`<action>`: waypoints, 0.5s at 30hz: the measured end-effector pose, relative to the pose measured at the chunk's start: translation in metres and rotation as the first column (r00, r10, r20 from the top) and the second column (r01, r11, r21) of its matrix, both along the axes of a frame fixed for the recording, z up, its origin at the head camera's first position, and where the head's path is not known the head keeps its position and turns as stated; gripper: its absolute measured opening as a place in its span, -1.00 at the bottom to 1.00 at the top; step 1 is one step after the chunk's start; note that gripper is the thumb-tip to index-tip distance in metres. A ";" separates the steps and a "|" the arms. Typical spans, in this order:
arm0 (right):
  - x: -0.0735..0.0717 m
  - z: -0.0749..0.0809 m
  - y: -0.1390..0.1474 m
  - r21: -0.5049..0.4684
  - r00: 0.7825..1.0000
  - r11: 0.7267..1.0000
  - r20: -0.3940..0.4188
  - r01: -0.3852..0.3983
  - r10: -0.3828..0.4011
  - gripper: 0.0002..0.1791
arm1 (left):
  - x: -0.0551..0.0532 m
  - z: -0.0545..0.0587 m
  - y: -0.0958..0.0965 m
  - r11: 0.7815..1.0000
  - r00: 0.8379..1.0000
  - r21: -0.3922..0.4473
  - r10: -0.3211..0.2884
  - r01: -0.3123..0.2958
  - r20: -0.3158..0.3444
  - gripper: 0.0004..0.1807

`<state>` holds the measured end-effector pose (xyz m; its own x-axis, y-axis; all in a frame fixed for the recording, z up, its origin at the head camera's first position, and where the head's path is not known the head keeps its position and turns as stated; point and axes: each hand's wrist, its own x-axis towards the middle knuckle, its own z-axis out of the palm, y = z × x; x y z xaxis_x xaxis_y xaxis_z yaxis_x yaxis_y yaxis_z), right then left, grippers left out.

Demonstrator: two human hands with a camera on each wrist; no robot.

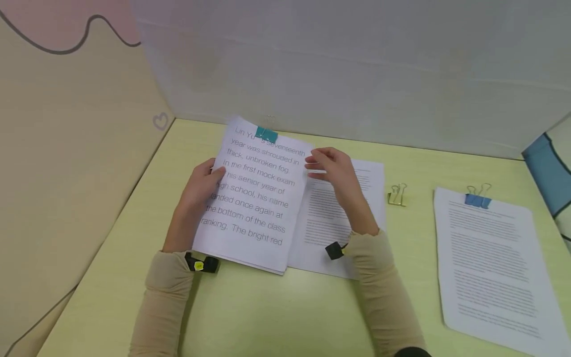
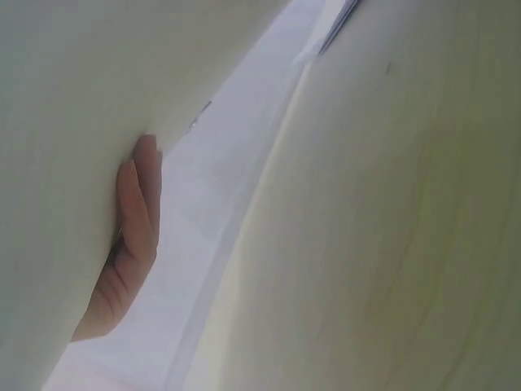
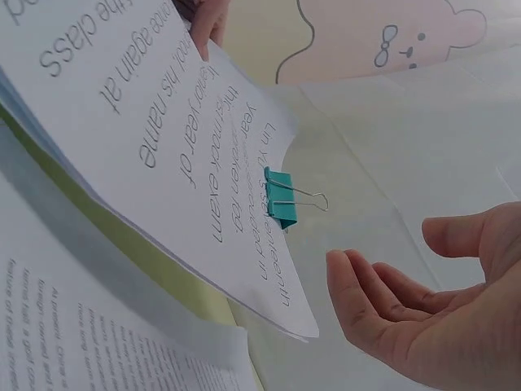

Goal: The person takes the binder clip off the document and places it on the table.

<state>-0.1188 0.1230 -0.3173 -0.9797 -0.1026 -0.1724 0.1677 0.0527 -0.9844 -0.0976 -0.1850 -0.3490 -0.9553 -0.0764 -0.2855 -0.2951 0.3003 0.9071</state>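
My left hand [image 1: 199,184] grips the left edge of a clipped stack of large-print paper [image 1: 254,198], thumb on top. The stack is tilted up off the table, and a teal binder clip [image 1: 266,135] sits on its top edge. Beside the upper right corner is my right hand [image 1: 336,171], fingers loosely bent. A gap between that hand [image 3: 431,301] and the paper [image 3: 187,163] shows in the right wrist view. Past a pale sheet in the left wrist view, fingers [image 2: 140,204] appear; whose hand, I cannot tell.
Small-print sheets [image 1: 321,238] lie partly under the raised stack and right forearm. A gold binder clip [image 1: 396,196] stands to their right. Farther right is another printed stack [image 1: 490,267] with a blue binder clip [image 1: 478,200]. A pale wall [image 1: 357,74] borders the table's back.
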 end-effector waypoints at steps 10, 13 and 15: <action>-0.003 0.014 0.032 -0.080 0.987 0.986 -0.054 0.148 -0.153 -0.51 | 0.007 -0.002 0.031 0.991 0.994 0.087 -0.105 0.104 0.012 -0.61; -0.004 0.015 0.038 -0.109 0.978 0.975 -0.058 0.191 -0.198 -0.54 | 0.008 -0.004 0.037 0.989 0.992 0.080 -0.127 0.124 0.028 -0.64; -0.006 0.012 0.040 -0.120 0.974 0.969 -0.054 0.214 -0.221 -0.55 | 0.009 -0.005 0.040 0.988 0.990 0.069 -0.139 0.136 0.036 -0.65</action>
